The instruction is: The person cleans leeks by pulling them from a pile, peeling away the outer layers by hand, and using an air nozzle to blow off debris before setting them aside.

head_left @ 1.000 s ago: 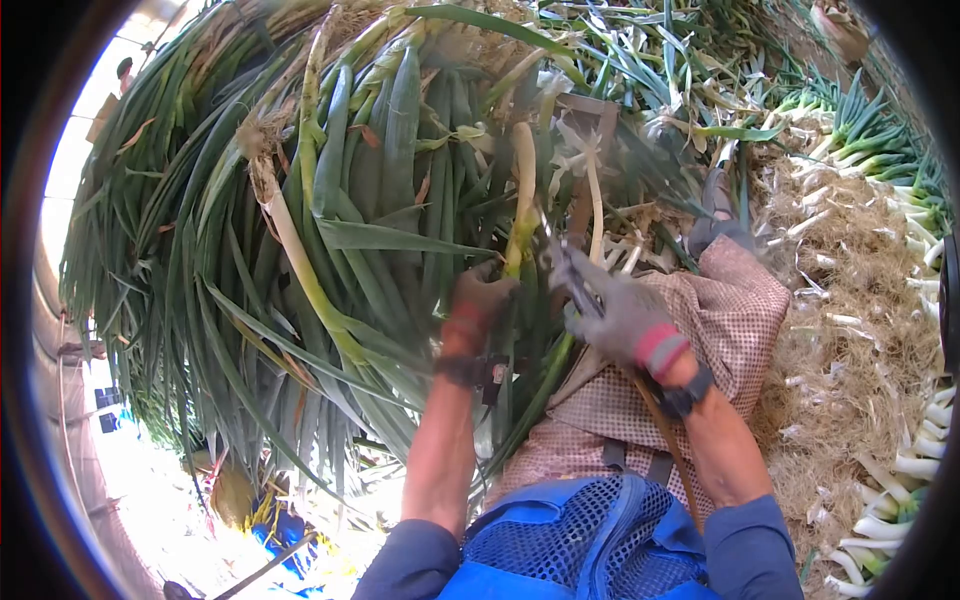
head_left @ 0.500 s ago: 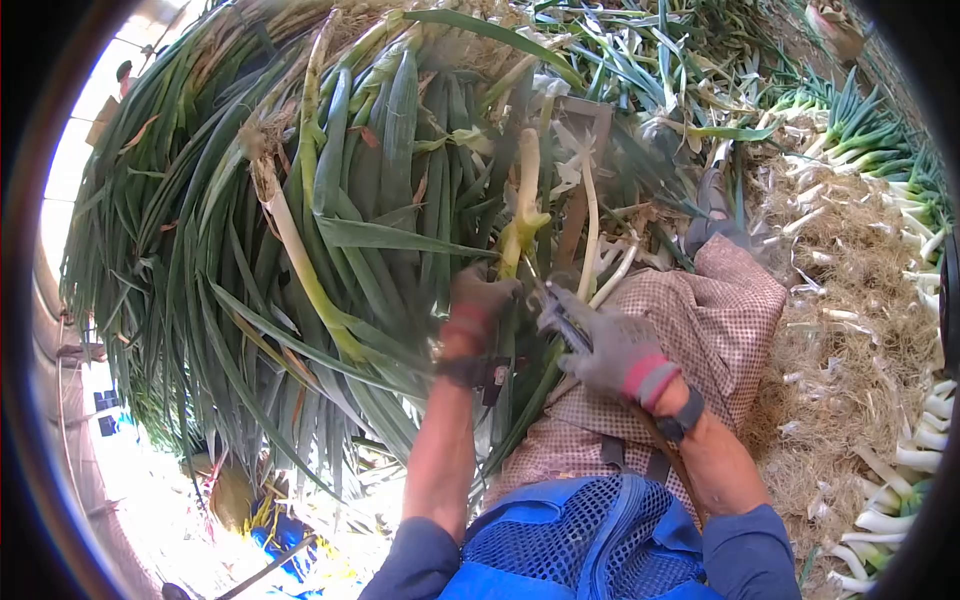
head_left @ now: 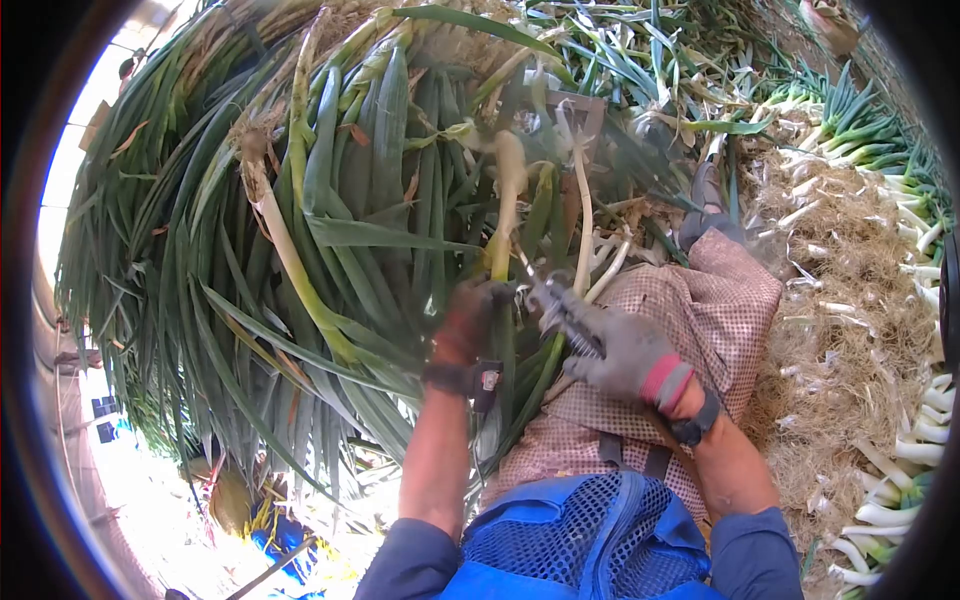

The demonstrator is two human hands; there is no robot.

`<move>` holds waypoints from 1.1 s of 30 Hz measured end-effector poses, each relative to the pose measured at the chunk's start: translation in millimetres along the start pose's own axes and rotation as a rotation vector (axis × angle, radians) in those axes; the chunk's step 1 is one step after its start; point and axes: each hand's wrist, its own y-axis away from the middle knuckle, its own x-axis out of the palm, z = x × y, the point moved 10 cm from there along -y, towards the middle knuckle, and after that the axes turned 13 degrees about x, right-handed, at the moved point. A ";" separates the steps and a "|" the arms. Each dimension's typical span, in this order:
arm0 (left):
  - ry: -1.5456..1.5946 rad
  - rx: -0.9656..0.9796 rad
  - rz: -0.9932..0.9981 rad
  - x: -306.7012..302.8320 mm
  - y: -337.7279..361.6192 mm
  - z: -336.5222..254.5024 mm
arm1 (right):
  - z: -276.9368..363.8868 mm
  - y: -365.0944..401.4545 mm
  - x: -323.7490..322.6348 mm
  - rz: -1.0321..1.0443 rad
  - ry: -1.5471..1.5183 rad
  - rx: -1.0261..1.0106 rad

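Note:
My left hand (head_left: 468, 318), in a grey-and-red glove, is closed around the green part of a long green onion (head_left: 508, 185). Its white stem points up and away from me, smeared by motion. A yellow-green leaf (head_left: 541, 205) stands apart just right of the stem. Gloved in grey, my right hand (head_left: 625, 350) grips what looks like an air blow gun (head_left: 578, 332). The gun's thin nozzle points at the stem's lower part, close to my left fingers. Other pale stalks (head_left: 584, 210) stand just beyond my right hand.
A big heap of green onions (head_left: 370, 190) fills the left side. Along the right lies a row of white-stemmed onions (head_left: 915, 455), beside a band of roots and scraps (head_left: 825, 350). Checked cloth (head_left: 690, 300) covers my legs. A brown frame (head_left: 583, 115) stands ahead.
The held stem has shifted left and blurred, and the yellow-green leaf now stands separate from it. My right hand with the blow gun has moved slightly right and toward me.

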 end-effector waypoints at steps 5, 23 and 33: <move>-0.021 0.017 0.040 -15.9 -10.1 16.5 | -2.7 -35.0 9.8 -0.147 -0.035 0.010; 0.041 0.102 0.100 8.9 -21.1 5.2 | -30.5 -48.8 -15.6 0.022 -0.309 -0.077; -0.415 0.891 0.043 120.1 -42.4 -330.9 | -87.4 -0.2 -49.0 -0.177 -0.580 -0.163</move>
